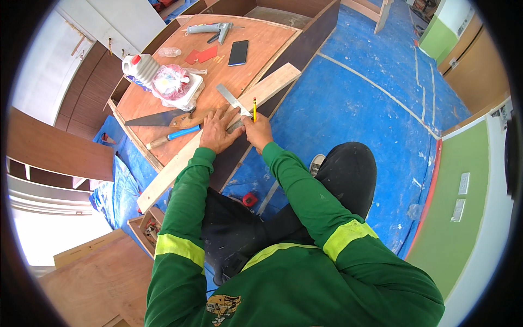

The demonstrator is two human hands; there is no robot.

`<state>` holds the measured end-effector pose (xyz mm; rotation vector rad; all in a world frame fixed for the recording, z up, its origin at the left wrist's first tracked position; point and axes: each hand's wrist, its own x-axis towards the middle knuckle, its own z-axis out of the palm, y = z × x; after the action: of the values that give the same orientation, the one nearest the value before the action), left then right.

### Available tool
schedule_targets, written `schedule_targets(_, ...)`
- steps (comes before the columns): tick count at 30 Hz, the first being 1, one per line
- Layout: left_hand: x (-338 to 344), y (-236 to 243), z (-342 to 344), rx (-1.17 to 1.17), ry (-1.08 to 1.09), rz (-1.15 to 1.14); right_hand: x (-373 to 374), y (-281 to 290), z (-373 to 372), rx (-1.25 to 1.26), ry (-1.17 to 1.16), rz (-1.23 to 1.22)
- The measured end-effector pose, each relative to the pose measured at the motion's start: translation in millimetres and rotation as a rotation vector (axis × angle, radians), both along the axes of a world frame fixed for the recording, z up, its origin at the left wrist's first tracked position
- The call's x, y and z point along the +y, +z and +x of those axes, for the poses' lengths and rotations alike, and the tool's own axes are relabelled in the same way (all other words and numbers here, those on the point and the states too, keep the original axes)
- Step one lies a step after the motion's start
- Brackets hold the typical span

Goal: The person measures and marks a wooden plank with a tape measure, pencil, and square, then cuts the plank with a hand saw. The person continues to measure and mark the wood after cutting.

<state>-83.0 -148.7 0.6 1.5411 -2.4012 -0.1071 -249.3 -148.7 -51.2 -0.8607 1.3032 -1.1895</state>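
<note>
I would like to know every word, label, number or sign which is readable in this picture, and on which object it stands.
No text is clearly readable.
Yellow-brown printed emblem on the green long-sleeved shirt: lettering too small to read.
White plastic jug with red cap: no readable label.
Flat silver metal blade near the hands: no readable numbers.
Black rectangular phone: dark screen, no readable text.

indoor reno site: blue tarp (pixel 348 103) spread rt of fingers (pixel 220 116), handsaw (pixel 155 119) left of 'em, caulk gun (pixel 204 28) farther off.
</note>
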Motion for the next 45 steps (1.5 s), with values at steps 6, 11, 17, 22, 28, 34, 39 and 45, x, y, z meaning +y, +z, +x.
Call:
schedule_targets(6,-6,1,-11,0.025,-0.036,-0.011,-22,-20,-20,0.323,-0.085,-0.147)
schedule_targets(11,4,-9,7,0.031,-0.006,-0.056,-29,40,-55,0.389,-0.113,-0.191)
schedule_targets(17,-3,-12,5,0.020,-0.022,-0.080,-51,50,-49,0.072,0.103,-0.256)
schedule_targets(22,-1,-7,1,0.057,-0.027,-0.006,-57,26,-40,0.072,0.147,-0.307)
schedule_targets(28,0,-9,4,0.019,-0.002,-0.023,-65,24,-34,0.116,0.173,-0.312)
schedule_targets(34,-3,-12,6,0.032,-0.033,-0.060,-69,33,-36,0.254,0.224,-0.328)
schedule_targets(39,-6,-9,-1,0.046,-0.047,-0.031,-79,47,-56,0.750,0.289,-0.352)
schedule_targets(45,-3,-11,12,0.041,-0.019,-0.036,-53,108,-71,1.197,0.916,0.096)
